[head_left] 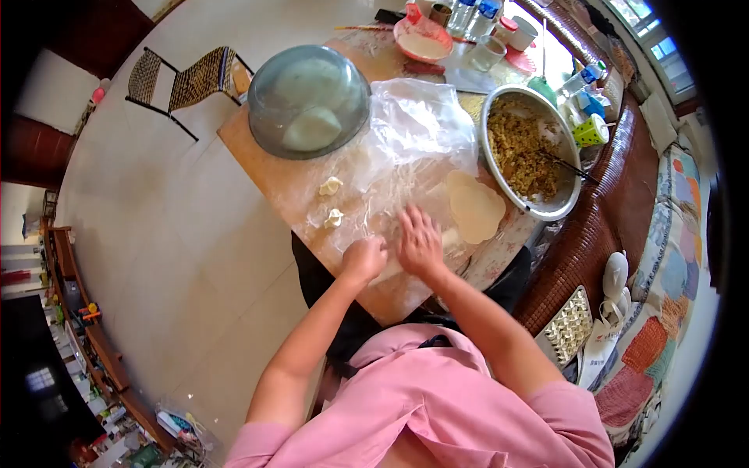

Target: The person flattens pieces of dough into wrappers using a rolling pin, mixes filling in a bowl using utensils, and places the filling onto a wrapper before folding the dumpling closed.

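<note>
My left hand (pixel 364 259) is closed near the front edge of the floured board (pixel 374 300); what it holds, if anything, is hidden. Beside it, my right hand (pixel 420 242) lies palm down with its fingers apart. A flat, wavy-edged dough sheet (pixel 475 207) is to the right of my right hand. Two small pleated dough pieces, one farther back (pixel 331 186) and one nearer (pixel 334 218), sit left of the hands. Crumpled clear plastic (pixel 421 121) covers the board's middle. A large metal bowl (pixel 573 191) holds chopped filling (pixel 523 148) and dark chopsticks (pixel 573 165).
An upturned translucent bowl (pixel 269 101) covers pale dough at the back left. Behind are a red bowl (pixel 422 39), bottles (pixel 460 17) and a glass (pixel 488 53). A chair (pixel 201 79) stands on the left, a brown sofa (pixel 624 187) on the right.
</note>
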Available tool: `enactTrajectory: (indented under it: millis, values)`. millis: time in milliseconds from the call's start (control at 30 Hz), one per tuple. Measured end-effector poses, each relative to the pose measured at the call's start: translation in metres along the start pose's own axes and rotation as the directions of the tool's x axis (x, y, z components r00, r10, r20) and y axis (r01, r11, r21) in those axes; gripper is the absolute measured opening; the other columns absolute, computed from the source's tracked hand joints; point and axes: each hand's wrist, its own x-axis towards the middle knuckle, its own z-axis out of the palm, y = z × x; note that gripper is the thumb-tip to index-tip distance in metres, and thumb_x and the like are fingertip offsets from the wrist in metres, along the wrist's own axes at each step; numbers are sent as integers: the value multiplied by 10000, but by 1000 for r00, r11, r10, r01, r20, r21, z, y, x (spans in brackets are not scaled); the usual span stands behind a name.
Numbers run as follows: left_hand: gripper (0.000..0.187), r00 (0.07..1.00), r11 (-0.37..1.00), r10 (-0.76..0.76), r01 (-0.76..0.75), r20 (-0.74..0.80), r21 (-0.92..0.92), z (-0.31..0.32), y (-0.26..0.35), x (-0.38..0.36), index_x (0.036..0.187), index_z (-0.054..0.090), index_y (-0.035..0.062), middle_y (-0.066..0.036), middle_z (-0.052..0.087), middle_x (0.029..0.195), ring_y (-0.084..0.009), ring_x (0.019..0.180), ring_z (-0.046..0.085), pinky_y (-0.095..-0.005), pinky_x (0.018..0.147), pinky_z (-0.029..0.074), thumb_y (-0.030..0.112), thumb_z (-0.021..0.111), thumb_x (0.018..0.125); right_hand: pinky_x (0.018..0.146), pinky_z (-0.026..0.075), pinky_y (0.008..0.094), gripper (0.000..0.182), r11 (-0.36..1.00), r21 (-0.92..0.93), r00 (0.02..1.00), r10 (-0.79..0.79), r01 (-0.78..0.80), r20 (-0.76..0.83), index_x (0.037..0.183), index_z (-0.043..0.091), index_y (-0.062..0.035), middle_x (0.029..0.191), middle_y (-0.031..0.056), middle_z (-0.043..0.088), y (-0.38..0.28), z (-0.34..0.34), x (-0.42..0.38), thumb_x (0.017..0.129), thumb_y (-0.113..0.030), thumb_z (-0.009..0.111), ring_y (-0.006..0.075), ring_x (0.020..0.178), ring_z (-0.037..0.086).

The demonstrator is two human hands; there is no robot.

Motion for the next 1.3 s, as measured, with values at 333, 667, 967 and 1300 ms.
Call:
enactTrajectory:
  millis: [333,667,967,1300]
  values:
    - [142,999,997,36,-37,-18,-66,-14,8,-5,843,649,45,-181,656,859,-370,818,628,-465,736,496,169,597,797,1017,338,518,591,996,-87,992,17,-7,124,1311,439,-82,1412,155,390,2,-19,-42,748,-217,558,330,1297,372]
    - [177,995,994,103,-103,-11,33,-7,-9,18,856,672,73,-176,656,837,-361,828,631,-461,742,491,215,574,815,960,366,533,475,998,-64,1000,-13,12,-13,1251,491,-80,1361,149,457,0,-7,-25,797,-209,551,335,1246,434]
    - [170,976,968,199,-181,-92,173,12,-12,27,826,658,71,-173,657,833,-362,806,629,-467,739,492,228,592,822,1031,317,504,502,993,19,993,115,-114,-21,1326,410,-94,1422,127,388,-11,-1,37,828,-117,475,314,1317,357]
    - [241,993,992,90,-83,-71,93,-17,-3,9,825,645,36,-217,633,826,-376,793,620,-445,708,485,261,559,840,1012,282,582,527,987,108,993,121,-119,-13,1315,446,-109,1405,132,408,-9,3,30,810,-237,528,326,1293,385]
